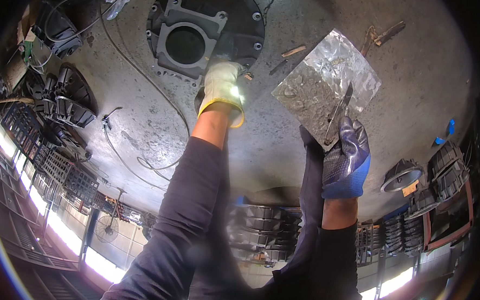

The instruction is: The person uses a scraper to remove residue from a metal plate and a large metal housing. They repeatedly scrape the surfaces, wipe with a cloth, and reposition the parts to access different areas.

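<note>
My right hand (348, 163), in a black and blue coated glove, grips the near corner of a square foil-covered board (358, 70). Grey, gritty-looking paste (302, 95) is smeared over the board's left and near part. A dark narrow blade like a putty knife (338, 115) lies across it, its lower end beside my fingers. My left hand (219, 86) wears a whitish glove with a yellow cuff and rests at the near edge of a round grey metal casting (233, 28). Glare and the angle hide its fingers. The casting has a raised square flange (161, 48) around a round hole.
A thin cable (138, 68) winds over the concrete floor left of the casting. Wood scraps (390, 33) lie beyond the board. Dark castings (74, 96) are piled at the left; more housings (401, 175) stand at the right. A fan (107, 226) stands farther off.
</note>
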A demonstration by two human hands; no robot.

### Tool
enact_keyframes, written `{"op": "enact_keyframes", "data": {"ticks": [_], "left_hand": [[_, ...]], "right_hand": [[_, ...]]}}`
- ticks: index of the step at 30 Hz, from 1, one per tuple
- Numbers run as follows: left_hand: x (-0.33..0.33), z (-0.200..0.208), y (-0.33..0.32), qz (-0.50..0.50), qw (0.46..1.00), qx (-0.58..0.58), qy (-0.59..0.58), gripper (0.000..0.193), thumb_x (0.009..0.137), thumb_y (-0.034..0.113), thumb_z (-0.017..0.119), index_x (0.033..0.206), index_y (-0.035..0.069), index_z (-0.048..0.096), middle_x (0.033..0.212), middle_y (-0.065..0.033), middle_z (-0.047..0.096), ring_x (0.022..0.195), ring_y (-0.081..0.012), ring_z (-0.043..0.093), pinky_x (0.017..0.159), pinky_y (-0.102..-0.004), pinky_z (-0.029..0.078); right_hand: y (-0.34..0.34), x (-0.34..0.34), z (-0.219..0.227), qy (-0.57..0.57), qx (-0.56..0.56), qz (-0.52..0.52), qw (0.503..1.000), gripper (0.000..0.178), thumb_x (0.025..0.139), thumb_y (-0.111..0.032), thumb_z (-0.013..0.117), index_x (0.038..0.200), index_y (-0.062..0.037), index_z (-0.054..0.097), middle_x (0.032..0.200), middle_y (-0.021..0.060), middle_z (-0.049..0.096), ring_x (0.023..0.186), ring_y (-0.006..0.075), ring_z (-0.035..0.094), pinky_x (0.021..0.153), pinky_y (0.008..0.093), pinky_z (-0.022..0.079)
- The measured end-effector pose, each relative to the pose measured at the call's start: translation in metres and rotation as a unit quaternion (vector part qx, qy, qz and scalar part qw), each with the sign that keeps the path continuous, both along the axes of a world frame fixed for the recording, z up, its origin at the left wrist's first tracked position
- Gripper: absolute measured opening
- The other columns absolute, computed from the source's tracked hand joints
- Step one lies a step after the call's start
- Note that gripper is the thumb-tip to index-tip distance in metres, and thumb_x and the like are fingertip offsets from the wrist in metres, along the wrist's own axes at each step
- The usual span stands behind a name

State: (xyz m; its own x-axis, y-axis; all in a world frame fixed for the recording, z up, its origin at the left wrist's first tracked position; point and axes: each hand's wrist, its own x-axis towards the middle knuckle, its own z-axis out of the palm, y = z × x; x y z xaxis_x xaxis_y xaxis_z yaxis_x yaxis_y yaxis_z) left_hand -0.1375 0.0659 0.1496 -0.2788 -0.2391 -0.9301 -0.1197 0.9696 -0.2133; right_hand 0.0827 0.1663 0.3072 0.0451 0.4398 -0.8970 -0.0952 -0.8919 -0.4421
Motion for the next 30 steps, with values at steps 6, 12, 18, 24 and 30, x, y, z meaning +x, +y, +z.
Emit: {"op": "enact_keyframes", "data": {"ticks": [6, 12, 18, 24, 30], "left_hand": [[-0.003, -0.001, 0.004, -0.081, 0.996, -0.018, -0.026, 0.053, 0.078, 0.053, 0.082, 0.106, 0.008, 0.08, 0.104, -0.0099, 0.078, 0.098, -0.0229, 0.074, 0.086, -0.0364, 0.054], [-0.005, -0.003, 0.006, -0.094, 0.994, -0.036, -0.047, 0.057, 0.078, 0.054, 0.082, 0.108, 0.007, 0.079, 0.107, -0.0107, 0.078, 0.099, -0.0238, 0.074, 0.086, -0.0363, 0.054], [-0.006, -0.008, 0.001, -0.059, 0.997, -0.027, -0.044, 0.056, 0.08, 0.053, 0.08, 0.112, 0.007, 0.078, 0.113, -0.0112, 0.077, 0.107, -0.0257, 0.072, 0.091, -0.0367, 0.053], [-0.003, -0.009, -0.003, -0.071, 0.997, -0.026, -0.033, 0.052, 0.079, 0.05, 0.082, 0.109, 0.007, 0.079, 0.109, -0.0096, 0.078, 0.099, -0.0232, 0.073, 0.087, -0.0361, 0.054], [-0.003, -0.015, -0.009, -0.084, 0.995, -0.03, -0.042, 0.036, 0.082, 0.039, 0.083, 0.102, 0.01, 0.081, 0.103, -0.0094, 0.079, 0.093, -0.0246, 0.075, 0.083, -0.0364, 0.057]], "right_hand": [[-0.003, 0.001, 0.001, -0.009, 0.009, -0.007, 1.0, 0.01, 0.097, -0.007, 0.06, 0.106, -0.0032, 0.061, 0.099, 0.0065, 0.066, 0.091, 0.0163, 0.065, 0.088, 0.0323, 0.053], [-0.003, 0.003, -0.003, 0.005, 0.008, -0.004, 1.0, 0.013, 0.098, -0.009, 0.06, 0.108, -0.0017, 0.061, 0.101, 0.0075, 0.067, 0.091, 0.0165, 0.065, 0.087, 0.0325, 0.053], [-0.004, -0.003, 0.002, -0.006, 0.009, -0.006, 1.0, 0.014, 0.098, -0.009, 0.059, 0.11, -0.0006, 0.062, 0.101, 0.009, 0.067, 0.091, 0.018, 0.065, 0.087, 0.033, 0.052], [-0.003, -0.004, 0.005, -0.009, 0.032, 0.021, 0.999, 0.022, 0.099, -0.008, 0.057, 0.119, 0.0025, 0.061, 0.11, 0.0128, 0.067, 0.1, 0.0212, 0.066, 0.094, 0.0368, 0.053], [-0.005, -0.005, 0.006, -0.005, 0.037, 0.01, 0.999, 0.028, 0.1, -0.008, 0.057, 0.125, 0.0042, 0.058, 0.116, 0.0151, 0.066, 0.105, 0.0226, 0.066, 0.098, 0.0379, 0.053]]}}
